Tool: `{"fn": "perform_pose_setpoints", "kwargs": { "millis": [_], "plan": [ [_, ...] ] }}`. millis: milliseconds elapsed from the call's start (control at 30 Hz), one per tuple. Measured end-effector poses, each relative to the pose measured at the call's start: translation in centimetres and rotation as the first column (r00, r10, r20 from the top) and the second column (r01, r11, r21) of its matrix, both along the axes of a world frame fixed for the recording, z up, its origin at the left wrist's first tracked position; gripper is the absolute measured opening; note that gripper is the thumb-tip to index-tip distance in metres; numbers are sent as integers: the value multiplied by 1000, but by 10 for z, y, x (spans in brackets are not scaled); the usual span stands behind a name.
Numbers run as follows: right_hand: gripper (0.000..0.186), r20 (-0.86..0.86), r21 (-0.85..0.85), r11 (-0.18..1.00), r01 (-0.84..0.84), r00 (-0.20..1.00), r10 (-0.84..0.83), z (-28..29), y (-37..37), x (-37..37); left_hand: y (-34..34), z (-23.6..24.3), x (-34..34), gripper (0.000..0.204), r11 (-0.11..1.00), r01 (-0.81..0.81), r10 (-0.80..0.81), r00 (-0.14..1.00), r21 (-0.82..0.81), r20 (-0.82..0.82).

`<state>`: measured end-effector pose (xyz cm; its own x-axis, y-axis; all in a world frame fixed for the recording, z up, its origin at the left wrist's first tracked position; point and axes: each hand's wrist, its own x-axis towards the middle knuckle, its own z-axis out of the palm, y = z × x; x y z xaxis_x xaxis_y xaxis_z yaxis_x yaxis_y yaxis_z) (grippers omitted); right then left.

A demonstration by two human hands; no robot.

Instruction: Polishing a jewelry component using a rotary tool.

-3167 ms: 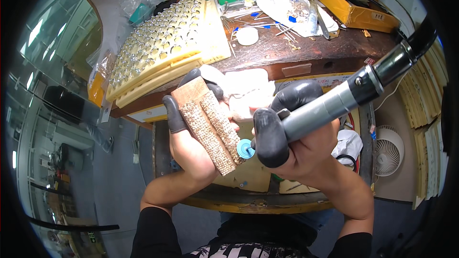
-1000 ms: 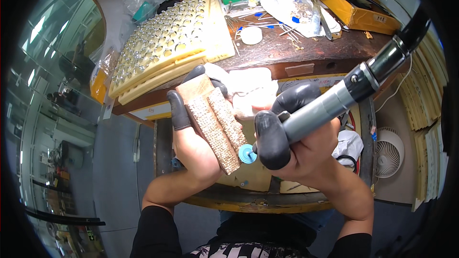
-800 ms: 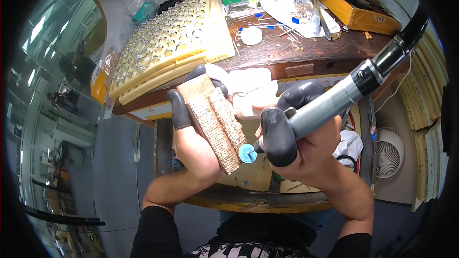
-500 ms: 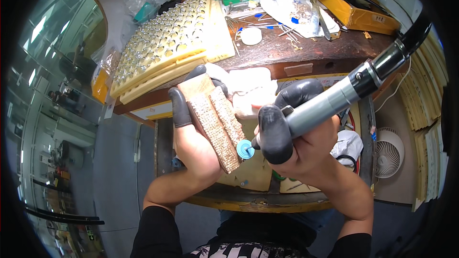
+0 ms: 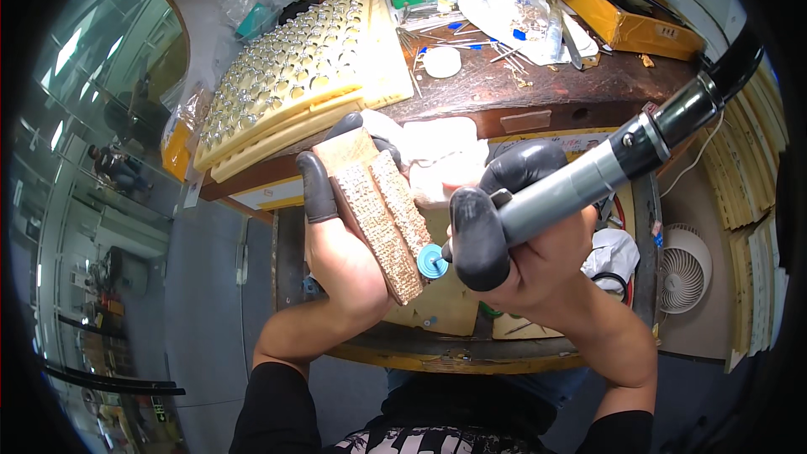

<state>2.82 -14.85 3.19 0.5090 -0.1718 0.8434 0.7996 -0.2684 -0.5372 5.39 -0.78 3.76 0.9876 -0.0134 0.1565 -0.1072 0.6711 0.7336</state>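
My left hand (image 5: 322, 193), with black finger covers, is closed around a wooden block (image 5: 357, 148). Two long strips of rough, bristly, brown-gold texture (image 5: 380, 217) run down the block's face, parted by a groove. In my right hand (image 5: 481, 244), also with black finger covers, is a grey rotary handpiece (image 5: 580, 181) with a black flexible shaft leading to the upper right. A small round blue disc (image 5: 432, 261) sits on its tip. The disc overlaps the lower right edge of the block; whether it touches cannot be told.
A yellow tray of several shiny metal pieces (image 5: 290, 67) stands on the bench at left. Behind the hands lie a white bundle (image 5: 441, 155), a white round lid (image 5: 442, 62) and thin bits (image 5: 433, 29). An orange box (image 5: 643, 32) and white fan (image 5: 683, 269) are at right.
The handpiece and my right fingers have shifted very slightly left. The block stays almost still. A distant person has come into view at the far left.
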Motion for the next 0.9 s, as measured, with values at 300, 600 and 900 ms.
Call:
{"fn": "perform_pose_setpoints", "kwargs": {
  "millis": [300,600,900],
  "plan": [
    [8,41,-7,1000,14,999,-14,0,0,2,2,-1,-1,61,1000,-1,1,1000,12,-13],
    [10,17,-42,999,16,1000,-15,-1,-2,0,3,-1,0,62,999,4,-3,1000,34,-12],
    [16,2,72,997,-26,1000,26,-9,1,2,6,-9,6,61,994,106,-106,993,11,54]
  ]
}}
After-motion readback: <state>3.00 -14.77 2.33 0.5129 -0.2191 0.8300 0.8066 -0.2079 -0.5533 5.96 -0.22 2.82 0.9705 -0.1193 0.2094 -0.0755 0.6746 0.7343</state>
